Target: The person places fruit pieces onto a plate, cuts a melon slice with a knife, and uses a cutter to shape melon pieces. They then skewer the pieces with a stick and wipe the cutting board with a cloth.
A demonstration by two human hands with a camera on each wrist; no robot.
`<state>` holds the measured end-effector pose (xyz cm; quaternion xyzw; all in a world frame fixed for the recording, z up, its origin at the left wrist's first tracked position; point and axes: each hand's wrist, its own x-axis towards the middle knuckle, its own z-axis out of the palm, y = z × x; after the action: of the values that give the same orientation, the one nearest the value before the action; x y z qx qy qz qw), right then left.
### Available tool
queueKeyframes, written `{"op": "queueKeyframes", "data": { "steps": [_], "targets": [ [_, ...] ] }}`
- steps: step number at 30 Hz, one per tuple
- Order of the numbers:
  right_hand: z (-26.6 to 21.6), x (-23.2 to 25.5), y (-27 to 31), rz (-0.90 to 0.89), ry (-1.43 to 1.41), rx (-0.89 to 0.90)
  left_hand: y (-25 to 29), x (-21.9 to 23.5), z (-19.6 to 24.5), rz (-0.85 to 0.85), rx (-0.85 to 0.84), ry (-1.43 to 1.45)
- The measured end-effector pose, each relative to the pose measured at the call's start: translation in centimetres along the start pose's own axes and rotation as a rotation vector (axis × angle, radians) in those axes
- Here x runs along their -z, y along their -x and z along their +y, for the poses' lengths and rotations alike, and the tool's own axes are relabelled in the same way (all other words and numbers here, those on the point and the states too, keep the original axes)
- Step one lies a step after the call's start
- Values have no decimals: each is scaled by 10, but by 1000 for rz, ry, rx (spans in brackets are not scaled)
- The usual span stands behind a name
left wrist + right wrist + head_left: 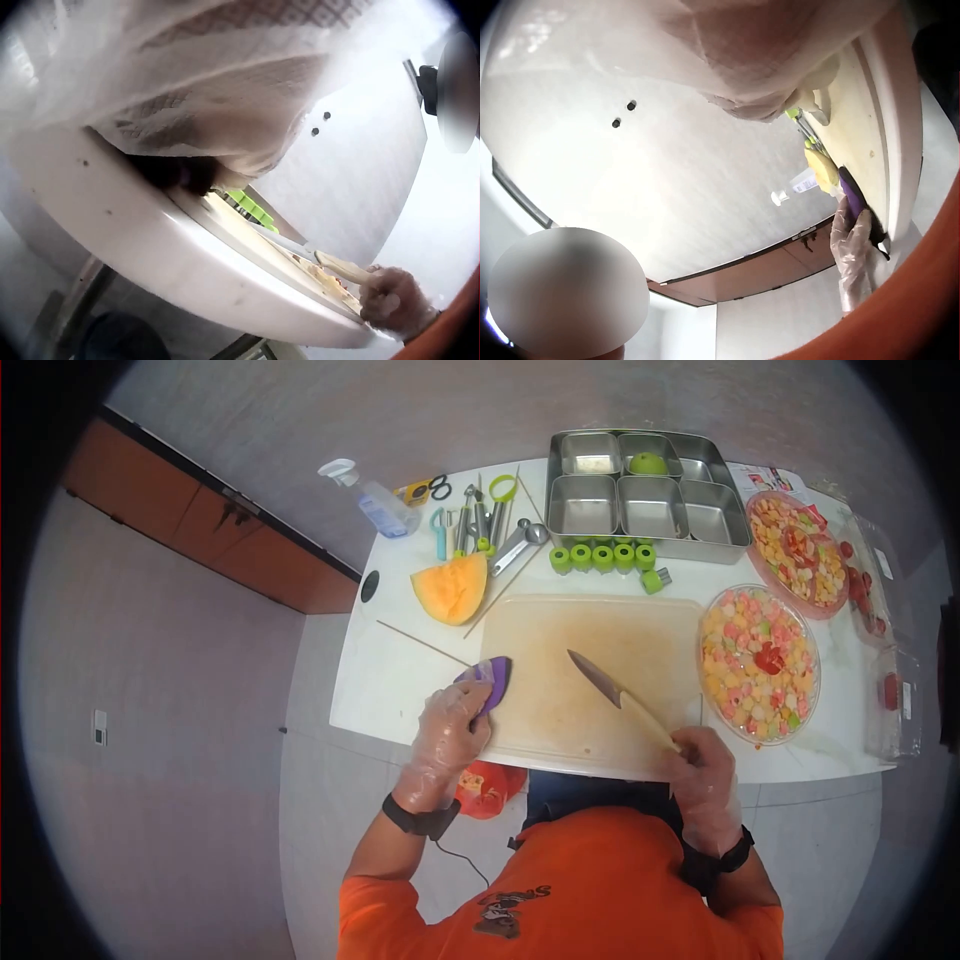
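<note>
My gloved right hand point(706, 765) grips the pale handle of a kitchen knife point(598, 678). The knife's blade points away to the upper left over the cutting board point(600, 630). At the board's left edge, my gloved left hand point(447, 728) holds a purple, curved object point(497, 682) between thumb and fingers; in the right wrist view this purple object point(852, 196) looks long with a dark edge, and its kind cannot be told. A wedge of orange-fleshed melon point(450, 588) lies beyond the left hand. The left wrist view shows the right hand point(395, 300) at the knife handle.
Metal trays point(650, 500) stand at the back, with green-topped cutters point(600, 557) before them. Platters of diced fruit point(760, 665) sit at right beside plastic boxes point(892, 705). A spray bottle point(383, 508), scoops point(520, 547) and skewers point(425, 643) are at left. A red bag point(487, 788) shows below.
</note>
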<state>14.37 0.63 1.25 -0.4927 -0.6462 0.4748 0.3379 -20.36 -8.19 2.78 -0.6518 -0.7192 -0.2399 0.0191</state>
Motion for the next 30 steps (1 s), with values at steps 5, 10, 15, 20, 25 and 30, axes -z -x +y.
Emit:
{"op": "queueKeyframes", "data": {
  "steps": [5,10,15,20,25,30],
  "targets": [
    [6,11,13,176,-167,-15,-43,15,28,15,-82,149],
    [12,27,33,497,-561,-201,-130,-30,35,-104,-70,288],
    [20,28,33,355,258,261,-156,-81,82,-275,-360,86],
    [29,28,29,350,100,128,-139,-80,77,-333,-486,302],
    [15,42,35,210,119,118,-135,-75,88,-319,-462,350],
    [-4,48,55,-96,112,-125,-135,-83,83,-257,-450,310]
  ]
}}
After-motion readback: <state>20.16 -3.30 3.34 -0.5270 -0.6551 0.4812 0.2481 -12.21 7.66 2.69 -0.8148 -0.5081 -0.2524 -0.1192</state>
